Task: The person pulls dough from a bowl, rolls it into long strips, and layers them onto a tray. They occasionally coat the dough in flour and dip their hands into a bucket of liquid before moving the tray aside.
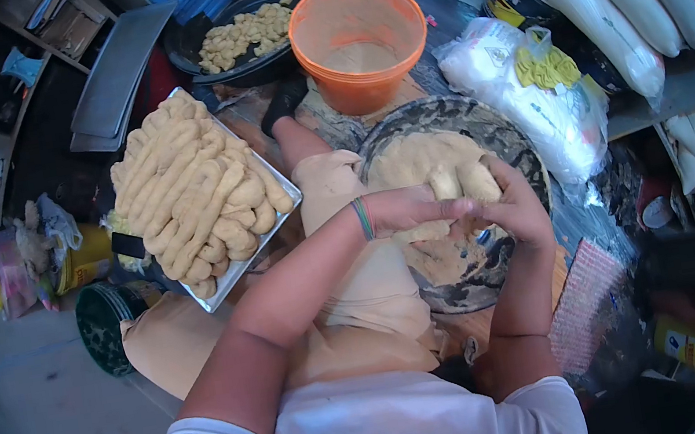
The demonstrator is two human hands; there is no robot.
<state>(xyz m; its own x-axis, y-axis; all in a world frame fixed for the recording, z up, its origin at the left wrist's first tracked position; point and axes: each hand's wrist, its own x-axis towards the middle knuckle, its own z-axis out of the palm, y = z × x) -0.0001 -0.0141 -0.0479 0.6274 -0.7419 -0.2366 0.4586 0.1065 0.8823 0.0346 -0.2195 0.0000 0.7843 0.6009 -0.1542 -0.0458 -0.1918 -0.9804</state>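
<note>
Over a wide black basin (509,276), both of my hands are working a piece of pale dough (477,181). My left hand (419,209), coloured bands at its wrist, reaches in from the left and is closed on the dough with the thumb pointing right. From the right, my right hand (519,200) wraps its fingers around the same piece. The hands meet at the thumbs. Beneath them lies a large mass of dough (410,155) in the basin, with floury residue on the basin's walls. Some fingertips are hidden behind the dough.
To the left, a metal tray (289,191) carries stacked dough strips (178,183). An orange bucket (364,81) stands beyond the basin. Behind it, a dark tub (252,74) contains small dough lumps (249,34). Plastic bags (514,74) and long white wrapped rolls (590,14) lie right.
</note>
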